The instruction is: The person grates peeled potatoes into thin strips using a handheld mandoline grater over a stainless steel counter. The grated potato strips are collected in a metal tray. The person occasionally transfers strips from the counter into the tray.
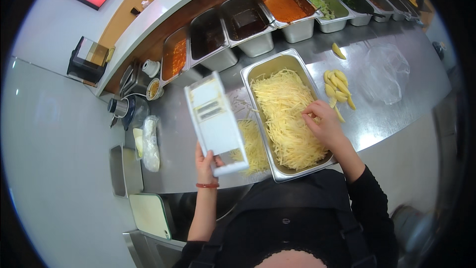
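My left hand (207, 165) grips the handle end of a white plastic mandoline grater (214, 123). The grater is raised and tilted, its metal blade slot facing up. Beneath its lower end, a loose heap of potato shreds (254, 147) lies on the steel worktop. To its right is a deep stainless steel pan (256, 109), filled with pale yellow shredded potato (288, 119). My right hand (323, 121) hovers at or touches the right side of the shreds, fingertips drawn together. Whether it pinches any shreds cannot be made out.
Potato pieces (338, 85) and a clear plastic bag (386, 72) lie right of the pan. Several steel pans line the back, including one with red sauce (288, 7). At left are a food chopper (132, 109), a wrapped bundle (151, 143) and a cutting board (150, 214).
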### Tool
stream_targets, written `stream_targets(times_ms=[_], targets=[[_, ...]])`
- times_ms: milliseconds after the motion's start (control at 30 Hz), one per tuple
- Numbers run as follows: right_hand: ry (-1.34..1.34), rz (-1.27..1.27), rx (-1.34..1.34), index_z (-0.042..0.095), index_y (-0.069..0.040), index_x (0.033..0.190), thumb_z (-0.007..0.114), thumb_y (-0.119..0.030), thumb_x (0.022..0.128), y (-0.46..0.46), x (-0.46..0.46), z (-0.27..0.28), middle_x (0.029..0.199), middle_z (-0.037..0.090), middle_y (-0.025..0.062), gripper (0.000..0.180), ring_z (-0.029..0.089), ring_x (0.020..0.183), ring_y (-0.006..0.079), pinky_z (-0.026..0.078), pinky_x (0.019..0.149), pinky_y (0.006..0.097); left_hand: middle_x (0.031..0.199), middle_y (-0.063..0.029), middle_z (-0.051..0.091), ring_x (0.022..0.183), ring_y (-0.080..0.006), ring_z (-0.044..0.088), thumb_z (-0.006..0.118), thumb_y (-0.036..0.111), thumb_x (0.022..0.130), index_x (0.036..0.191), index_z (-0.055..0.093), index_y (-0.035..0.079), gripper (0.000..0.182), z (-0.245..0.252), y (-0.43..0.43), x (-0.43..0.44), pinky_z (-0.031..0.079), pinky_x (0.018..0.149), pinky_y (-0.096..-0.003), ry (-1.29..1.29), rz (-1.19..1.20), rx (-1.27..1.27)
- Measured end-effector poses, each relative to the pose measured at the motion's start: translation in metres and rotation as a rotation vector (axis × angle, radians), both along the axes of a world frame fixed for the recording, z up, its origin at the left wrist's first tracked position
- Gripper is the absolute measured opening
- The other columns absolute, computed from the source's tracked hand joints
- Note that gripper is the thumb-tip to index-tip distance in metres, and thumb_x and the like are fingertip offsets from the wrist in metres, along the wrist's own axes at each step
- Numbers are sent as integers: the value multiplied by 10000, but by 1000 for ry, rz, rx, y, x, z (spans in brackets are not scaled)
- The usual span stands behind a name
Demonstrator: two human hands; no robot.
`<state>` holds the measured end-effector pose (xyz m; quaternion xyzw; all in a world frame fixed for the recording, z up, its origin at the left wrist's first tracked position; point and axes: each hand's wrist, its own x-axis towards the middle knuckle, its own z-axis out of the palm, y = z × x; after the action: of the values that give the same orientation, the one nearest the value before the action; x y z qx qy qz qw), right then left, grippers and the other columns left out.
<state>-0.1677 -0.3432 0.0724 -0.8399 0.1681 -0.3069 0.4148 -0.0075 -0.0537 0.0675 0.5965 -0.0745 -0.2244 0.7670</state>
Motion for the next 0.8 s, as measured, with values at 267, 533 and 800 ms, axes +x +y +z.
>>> stream_targets(times_ms=[267, 533, 800], targets=[[-8, -29, 35, 559, -5, 745, 584, -42, 726, 3, 0, 8, 714, 539, 99, 48, 538, 653, 229, 423, 575, 294, 1057, -89, 493, 725, -169, 549, 377, 49, 825, 1288, 299, 104, 473, -82, 109, 55, 461, 481, -251, 143, 477, 92], [-39, -75, 66, 561, 1, 743, 572, -44, 745, 1, 1, 9, 670, 522, 85, 47, 506, 573, 183, 398, 523, 263, 1127, -129, 466, 821, -243, 545, 364, 14, 808, 1297, 284, 79, 500, -132, 155, 84, 487, 544, -277, 220, 539, 333], [21, -90, 63, 565, -6, 778, 567, -31, 740, 6, -6, 4, 701, 528, 87, 46, 496, 592, 175, 396, 543, 261, 1190, -197, 423, 1056, -314, 448, 463, 43, 763, 1283, 308, -5, 545, -111, 113, 67, 341, 921, -379, -446, 620, 755]])
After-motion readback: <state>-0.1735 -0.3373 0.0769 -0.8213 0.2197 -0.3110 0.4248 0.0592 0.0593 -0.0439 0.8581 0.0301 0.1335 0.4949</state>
